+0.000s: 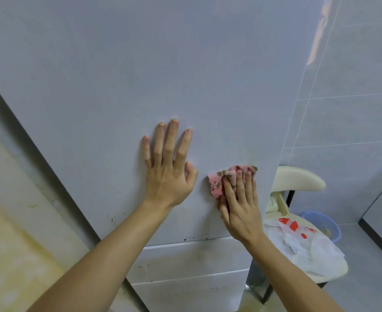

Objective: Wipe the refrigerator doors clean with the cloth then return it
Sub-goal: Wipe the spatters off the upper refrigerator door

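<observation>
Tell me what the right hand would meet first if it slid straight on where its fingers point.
Nothing visible: the right hand, pressing the pink cloth, points up the upper refrigerator door, which looks bare ahead.

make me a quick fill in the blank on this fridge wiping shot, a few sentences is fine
1. The right hand presses a ____ cloth against the refrigerator door.
2. The left hand lies flat on the door and holds ____.
3. The white bag right of the refrigerator lies on a ____.
4. The plastic bin on the floor is ____.
Missing words: pink; nothing; chair; blue.
</observation>
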Motion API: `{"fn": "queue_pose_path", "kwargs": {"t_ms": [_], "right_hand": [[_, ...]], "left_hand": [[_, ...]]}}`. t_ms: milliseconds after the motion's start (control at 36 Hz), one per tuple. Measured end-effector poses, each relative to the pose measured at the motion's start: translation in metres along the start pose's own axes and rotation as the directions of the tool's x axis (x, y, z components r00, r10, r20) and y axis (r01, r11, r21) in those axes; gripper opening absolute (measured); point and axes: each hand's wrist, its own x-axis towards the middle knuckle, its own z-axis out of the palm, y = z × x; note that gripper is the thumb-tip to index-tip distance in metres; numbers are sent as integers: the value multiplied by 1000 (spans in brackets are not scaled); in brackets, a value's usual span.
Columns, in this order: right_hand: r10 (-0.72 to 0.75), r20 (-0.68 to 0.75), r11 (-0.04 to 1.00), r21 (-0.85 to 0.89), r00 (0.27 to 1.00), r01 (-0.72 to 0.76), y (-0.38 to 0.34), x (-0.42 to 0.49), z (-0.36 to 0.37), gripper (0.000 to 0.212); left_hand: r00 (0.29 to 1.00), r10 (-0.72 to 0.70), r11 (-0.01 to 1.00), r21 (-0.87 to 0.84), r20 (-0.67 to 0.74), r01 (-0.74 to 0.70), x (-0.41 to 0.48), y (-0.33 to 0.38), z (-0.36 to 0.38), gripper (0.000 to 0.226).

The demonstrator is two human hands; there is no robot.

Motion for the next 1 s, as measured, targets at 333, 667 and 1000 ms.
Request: {"fn": "queue_pose_path", "kwargs": {"t_ms": [333, 667, 1000], "right_hand": [[152, -176, 985, 111, 973, -134, -4, 94, -27, 68], [129, 35, 989, 69, 991, -132, 21, -23, 1, 68], [244, -186, 965, 148, 952, -218, 28, 91, -34, 58]], "left_hand": [[999, -51, 999, -7, -1, 51, -6, 6, 1, 79], [997, -70, 998, 6, 19, 70, -17, 6, 7, 66], [996, -88, 996, -11, 4, 88, -20, 10, 10, 68]]}}
